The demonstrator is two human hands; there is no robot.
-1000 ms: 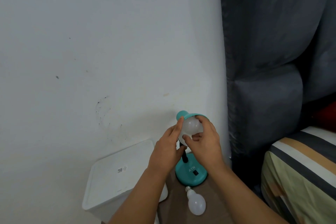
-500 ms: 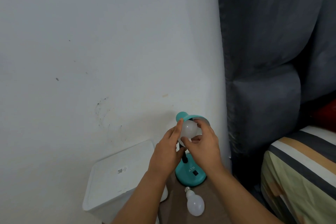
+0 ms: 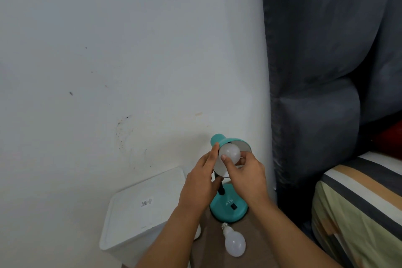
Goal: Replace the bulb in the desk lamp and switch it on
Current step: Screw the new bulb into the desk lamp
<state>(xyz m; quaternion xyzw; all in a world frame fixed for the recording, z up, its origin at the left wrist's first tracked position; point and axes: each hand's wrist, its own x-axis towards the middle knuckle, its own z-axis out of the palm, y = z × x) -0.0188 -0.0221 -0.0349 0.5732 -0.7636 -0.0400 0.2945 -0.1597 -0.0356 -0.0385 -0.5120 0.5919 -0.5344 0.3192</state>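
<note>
A small teal desk lamp [image 3: 228, 206] stands on a brown surface against the white wall, its shade [image 3: 232, 141] tilted toward me. A white frosted bulb [image 3: 230, 153] sits in the mouth of the shade. My right hand [image 3: 245, 173] pinches that bulb with thumb and fingers. My left hand [image 3: 201, 183] grips the left side of the shade, its thumb near the black neck. The bulb's base is hidden inside the shade. A second white bulb [image 3: 234, 242] lies loose on the surface in front of the lamp base.
A white lidded plastic box [image 3: 139, 213] stands left of the lamp, against the wall. A dark grey padded headboard [image 3: 315, 93] rises at the right, with a striped bed [image 3: 359, 202] below it, close to the lamp.
My right hand's fingers have shifted around the bulb in the shade, and more of the white inner shade shows. My left hand stays on the shade. The loose bulb has not moved.
</note>
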